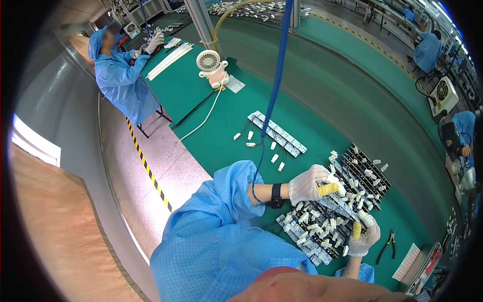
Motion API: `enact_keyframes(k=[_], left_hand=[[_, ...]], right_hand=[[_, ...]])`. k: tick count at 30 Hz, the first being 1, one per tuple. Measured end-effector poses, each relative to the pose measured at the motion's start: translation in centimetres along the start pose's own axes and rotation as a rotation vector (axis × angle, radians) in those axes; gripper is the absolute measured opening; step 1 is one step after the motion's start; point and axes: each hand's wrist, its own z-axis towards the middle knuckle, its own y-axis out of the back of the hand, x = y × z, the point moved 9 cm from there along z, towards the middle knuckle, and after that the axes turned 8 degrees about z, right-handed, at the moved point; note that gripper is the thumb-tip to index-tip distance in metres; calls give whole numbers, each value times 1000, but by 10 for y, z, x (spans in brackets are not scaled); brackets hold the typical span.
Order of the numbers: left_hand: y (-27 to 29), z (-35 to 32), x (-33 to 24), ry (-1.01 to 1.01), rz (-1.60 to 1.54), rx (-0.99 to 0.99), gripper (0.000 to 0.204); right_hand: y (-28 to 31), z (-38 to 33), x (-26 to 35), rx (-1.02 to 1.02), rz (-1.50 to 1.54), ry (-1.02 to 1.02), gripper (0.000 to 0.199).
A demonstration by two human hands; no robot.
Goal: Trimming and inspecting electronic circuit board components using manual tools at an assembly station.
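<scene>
My left hand (308,185), in a white striped glove with a yellow thumb, grips one end of a pale circuit board strip (338,205). Its other end is in my right hand (364,238), gloved the same way, with the thumb pressed on it. The strip is held over a pile of board strips (313,250) with many white connectors and short wires. Beyond it lies a stack of dark strips (370,168), also covered in white connectors. A black band (276,195) circles my left wrist. My fingertips are partly hidden.
Two pale board strips (284,136) with loose connectors lie on the green table (221,146). Black-handled pliers (387,246) and a tray (425,269) are at right. A small fan (208,61) stands farther off. A blue coiled cord (277,70) hangs across. A co-worker (118,75) works at far left.
</scene>
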Motion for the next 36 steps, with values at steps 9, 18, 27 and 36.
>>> enact_keyframes(k=[9,18,27,36], left_hand=[[-7,-3,8,-15,31,13,25],[-8,-7,12,-38,69,-15,23],[-4,-1,5,-16,-6,-2,23],[-5,-5,6,-44,36,-31,24]], right_hand=[[1,3,2,33,-9,-15,31],[0,2,2,30,19,-4,30],[0,2,1,33,21,-4,28],[0,3,2,31,9,-9,29]])
